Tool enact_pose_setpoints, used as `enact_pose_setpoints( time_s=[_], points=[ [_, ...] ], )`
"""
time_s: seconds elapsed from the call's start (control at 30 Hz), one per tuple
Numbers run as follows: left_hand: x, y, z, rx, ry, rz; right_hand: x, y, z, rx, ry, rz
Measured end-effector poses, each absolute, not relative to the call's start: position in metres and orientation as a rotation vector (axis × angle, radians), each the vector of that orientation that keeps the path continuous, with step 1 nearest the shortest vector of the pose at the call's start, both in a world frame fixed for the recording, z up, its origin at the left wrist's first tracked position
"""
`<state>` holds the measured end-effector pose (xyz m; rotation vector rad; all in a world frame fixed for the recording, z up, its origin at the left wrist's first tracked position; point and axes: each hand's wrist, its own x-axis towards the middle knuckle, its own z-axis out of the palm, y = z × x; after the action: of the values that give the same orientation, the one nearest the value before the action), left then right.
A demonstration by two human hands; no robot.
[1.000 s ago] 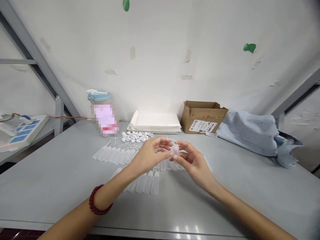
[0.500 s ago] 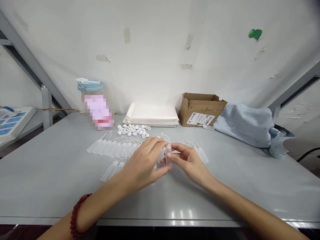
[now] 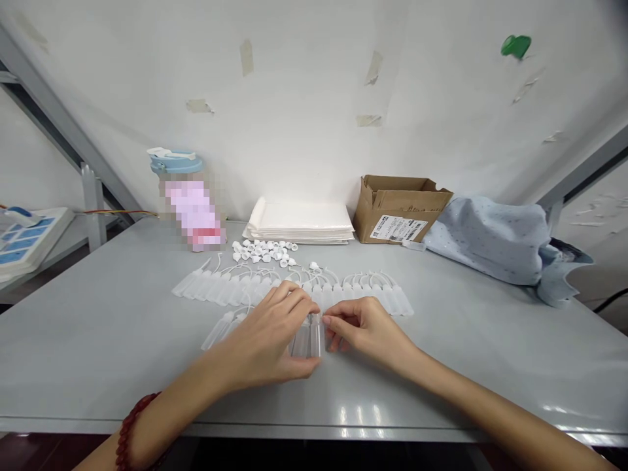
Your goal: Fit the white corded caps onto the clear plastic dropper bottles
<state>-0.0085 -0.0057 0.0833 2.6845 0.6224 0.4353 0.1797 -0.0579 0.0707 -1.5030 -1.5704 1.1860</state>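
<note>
My left hand [image 3: 275, 333] spans a small translucent dropper bottle [image 3: 315, 340] from top to base, fingers at its neck and thumb at its bottom. More bottles lie side by side under that hand, partly hidden. My right hand [image 3: 367, 327] is just right of this bottle, thumb and forefinger tips close together near its neck; whether they pinch anything is hidden. Behind both hands runs a long row of similar bottles [image 3: 220, 288] with thin curved tubes on top. A few bottles [image 3: 219, 330] show left of my left hand.
White caps [image 3: 265, 248] are heaped behind the row, and a single cap [image 3: 314, 266] lies apart. At the wall stand a stack of white sheets or bags [image 3: 301, 222], a cardboard box [image 3: 400, 209], light-blue cloth [image 3: 485, 239] and a blue-lidded container [image 3: 176, 162].
The bottle, raised upright between both hands, has come down toward the table and slightly left, beside the others. My right fingers have moved off its body. The view has shifted a little.
</note>
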Motion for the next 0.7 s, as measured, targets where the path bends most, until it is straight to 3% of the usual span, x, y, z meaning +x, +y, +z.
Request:
enact_pose_setpoints(
  time_s=[0.7],
  points=[
    [-0.0077, -0.0046, 0.0795, 2.684, 0.65, 0.282, 0.1786, -0.0587, 0.0641, -1.593, -1.582, 1.258]
  ],
)
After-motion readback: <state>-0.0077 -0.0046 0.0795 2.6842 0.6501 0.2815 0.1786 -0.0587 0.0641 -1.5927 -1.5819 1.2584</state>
